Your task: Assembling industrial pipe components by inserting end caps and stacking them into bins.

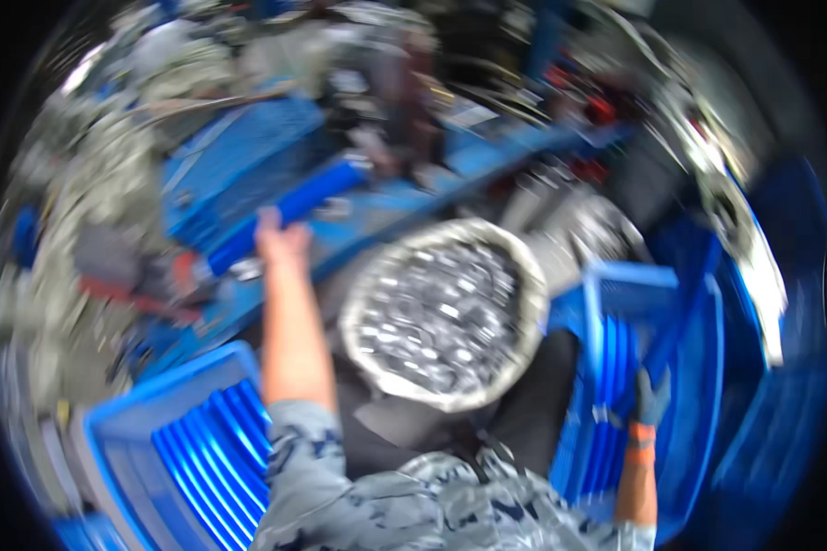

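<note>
Cluttered workshop surface, blurred: left hand (280, 241) grips long blue bar (285, 213) slanting upper right; gloved right hand (652, 397) holds blue crate (616, 367) at lower right.

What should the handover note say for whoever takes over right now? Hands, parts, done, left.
Picture is motion-blurred, so details are rough.
Left hand: bare, arm stretched forward, gripping a long blue bar on the blue bench.
Right hand: dark glove with orange cuff, on the ribbed blue crate at the right; grip unclear.
Round basin of small shiny metal pieces sits in front, between the arms.
Second ribbed blue crate at lower left, untouched.
Done: cannot tell.
Left: basin looks full; likely the pieces still need handling.
</note>
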The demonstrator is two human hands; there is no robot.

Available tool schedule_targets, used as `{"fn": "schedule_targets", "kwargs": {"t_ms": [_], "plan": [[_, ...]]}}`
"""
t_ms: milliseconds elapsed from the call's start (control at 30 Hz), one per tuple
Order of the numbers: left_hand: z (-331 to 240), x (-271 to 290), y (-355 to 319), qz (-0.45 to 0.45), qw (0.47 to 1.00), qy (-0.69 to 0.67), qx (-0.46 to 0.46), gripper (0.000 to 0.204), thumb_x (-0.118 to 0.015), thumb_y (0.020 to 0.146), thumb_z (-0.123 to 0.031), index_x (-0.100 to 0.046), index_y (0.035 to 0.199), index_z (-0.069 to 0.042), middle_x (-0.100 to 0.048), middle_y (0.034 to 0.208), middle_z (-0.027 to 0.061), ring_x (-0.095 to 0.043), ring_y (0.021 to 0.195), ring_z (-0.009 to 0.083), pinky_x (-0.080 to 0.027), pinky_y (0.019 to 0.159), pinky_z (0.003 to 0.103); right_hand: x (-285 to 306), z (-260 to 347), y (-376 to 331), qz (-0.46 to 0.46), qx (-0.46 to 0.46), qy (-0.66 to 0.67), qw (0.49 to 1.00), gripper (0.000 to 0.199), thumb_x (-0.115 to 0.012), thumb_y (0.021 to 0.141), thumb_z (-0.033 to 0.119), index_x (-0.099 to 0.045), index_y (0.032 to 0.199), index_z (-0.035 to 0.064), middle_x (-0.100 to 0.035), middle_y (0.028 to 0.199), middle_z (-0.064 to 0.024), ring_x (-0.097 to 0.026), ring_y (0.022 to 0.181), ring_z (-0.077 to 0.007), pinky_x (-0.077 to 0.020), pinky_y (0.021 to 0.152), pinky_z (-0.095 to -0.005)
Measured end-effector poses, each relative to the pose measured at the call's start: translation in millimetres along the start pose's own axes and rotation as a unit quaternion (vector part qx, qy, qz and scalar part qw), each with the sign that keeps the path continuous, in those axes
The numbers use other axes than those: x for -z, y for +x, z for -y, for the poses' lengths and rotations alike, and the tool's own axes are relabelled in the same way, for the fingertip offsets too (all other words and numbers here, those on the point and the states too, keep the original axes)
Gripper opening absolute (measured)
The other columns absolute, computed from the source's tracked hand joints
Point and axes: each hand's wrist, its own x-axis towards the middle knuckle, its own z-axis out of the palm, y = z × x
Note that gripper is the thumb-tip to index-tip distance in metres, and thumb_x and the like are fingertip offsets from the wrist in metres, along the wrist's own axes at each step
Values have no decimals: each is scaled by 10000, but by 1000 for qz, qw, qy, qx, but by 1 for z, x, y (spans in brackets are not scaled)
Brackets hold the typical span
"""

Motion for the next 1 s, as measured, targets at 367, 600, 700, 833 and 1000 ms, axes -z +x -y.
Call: {"fn": "schedule_targets", "kwargs": {"t_ms": [367, 600, 700, 833, 1000], "plan": [[0, 29, 11, -46, 980, 147, 123, 1088, -850, 983, -709, -495, 1669, 56, -594, 1686, 263, -647, 1532, 384, -543, 1256, 498, 197, -134, -42, -3, -147, -325, 934, 892, -887, 947, 99, -468, 1722, -43, -771, 1471, -192, -783, 1290, -254, -601, 1134, -381], [-9, 45, -73, -50, 965, 245, 76, 1108, -840, 1037, -634, -364, 1743, 76, -550, 1740, 274, -634, 1551, 368, -609, 1195, 436, 169, -305, -15, 121, -259, -498, 819, 1027, -917, 921, 514, -492, 1745, 73, -843, 1342, -173, -816, 1226, -361, -623, 1063, -459], [-14, 86, -160, -8, 938, 345, 20, 1055, -792, 1091, -607, -337, 1770, 60, -557, 1741, 248, -624, 1553, 350, -523, 1260, 452, 124, -362, 13, 203, -253, -488, 811, 987, -922, 904, 475, -528, 1714, 72, -835, 1351, -195, -799, 1267, -387, -612, 1098, -476], [-61, 157, -293, -65, 857, 512, 3, 877, -710, 1137, -634, -502, 1723, -16, -642, 1645, 226, -663, 1481, 364, -507, 1218, 507, 49, -388, 34, 280, -290, -444, 800, 965, -917, 896, 450, -550, 1694, 50, -787, 1457, -220, -751, 1361, -402, -589, 1153, -498], [-114, 236, -410, -213, 770, 602, -21, 695, -750, 1130, -569, -637, 1572, -45, -778, 1393, 136, -783, 1192, 239, -600, 899, 339, 5, -439, 25, 275, -278, -434, 812, 986, -913, 907, 483, -534, 1713, 60, -763, 1499, -236, -724, 1405, -418, -564, 1192, -514]]}}
